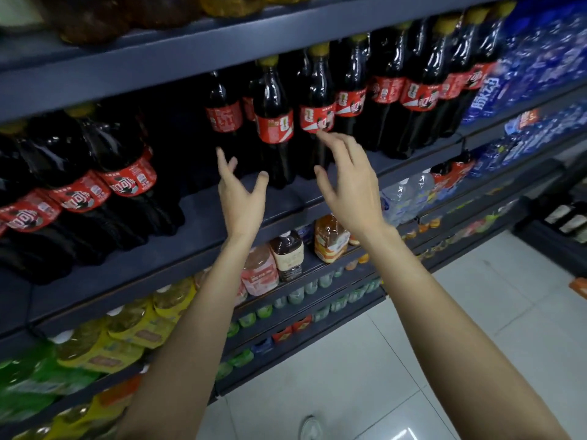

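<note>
- Dark grey shop shelving (203, 223) is filled with rows of drinks above a pale tiled floor (349, 360).
- A yellow-capped cola bottle (274, 122) is stood upright at the front of the middle level, between the two hands.
- The left hand (243, 201) is held with fingers spread, just left of the bottle's lower body; nothing is gripped.
- The right hand (349, 188) is likewise spread and empty, its fingertips near the label of the neighbouring bottle (317, 115).
- A two-handed take is judged to be in hand. The cola bottle is best clasped on both sides below the label, kept upright and drawn straight out, so that the neighbours are not toppled.
- White Chinese characters are printed on the red labels, in what looks like Coca-Cola's style, but they are too blurred to be read surely.
- White characters are also seen on the blue packs (540, 58) at the right.
</note>
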Motion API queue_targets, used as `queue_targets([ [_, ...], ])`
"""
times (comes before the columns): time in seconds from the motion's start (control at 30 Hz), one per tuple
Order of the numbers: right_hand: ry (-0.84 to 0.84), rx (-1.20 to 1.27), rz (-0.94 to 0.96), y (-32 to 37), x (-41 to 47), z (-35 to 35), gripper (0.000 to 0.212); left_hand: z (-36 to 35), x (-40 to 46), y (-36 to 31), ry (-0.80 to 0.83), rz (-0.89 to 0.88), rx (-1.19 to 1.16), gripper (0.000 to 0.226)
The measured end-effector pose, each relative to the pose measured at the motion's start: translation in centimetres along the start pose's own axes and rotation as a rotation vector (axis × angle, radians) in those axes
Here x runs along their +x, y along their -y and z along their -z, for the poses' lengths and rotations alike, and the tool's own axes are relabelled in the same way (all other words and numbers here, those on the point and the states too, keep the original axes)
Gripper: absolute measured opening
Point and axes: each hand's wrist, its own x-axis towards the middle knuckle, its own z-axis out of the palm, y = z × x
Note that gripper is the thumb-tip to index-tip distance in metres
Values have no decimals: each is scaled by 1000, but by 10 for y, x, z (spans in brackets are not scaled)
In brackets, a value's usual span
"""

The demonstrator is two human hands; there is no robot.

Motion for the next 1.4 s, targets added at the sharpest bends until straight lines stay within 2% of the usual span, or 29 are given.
queue_targets([
  [0.13,3,-38,30,-41,-61,42,31,-19,-74,-19,-13,-136,-121,40],
  [0.2,1,-70,6,-70,-103,76,26,-51,-113,-28,91,-164,-134,26],
  [0.3,30,-69,-101,-118,-181,132,23,-115,-173,-34,342,-119,-54,14],
  [0.4,114,-62,-325,-165,-265,192,24,-191,-238,-23,628,5,47,13],
  [0.53,298,-78,-772,-226,-370,274,21,-290,-329,2,968,220,161,15],
  [0.63,293,-48,-1069,-264,-433,335,22,-361,-382,19,1193,289,294,19],
  [0.73,238,-25,-1306,-297,-488,388,30,-429,-423,0,1315,276,437,16],
  [0.87,80,-7,-1638,-346,-547,453,35,-530,-477,-50,1420,112,524,24],
  [0.93,45,-14,-1747,-374,-574,484,35,-581,-505,-74,1509,-28,601,27],
  [1.03,70,-32,-1844,-423,-607,538,35,-667,-547,-109,1688,-377,698,32],
  [1.17,199,-118,-1906,-494,-632,630,34,-791,-604,-174,1798,-627,685,35],
  [1.27,298,-189,-1911,-550,-641,705,34,-873,-642,-231,1815,-676,623,34],
  [1.4,300,-315,-1865,-633,-651,797,33,-970,-691,-299,1829,-542,470,38],
])
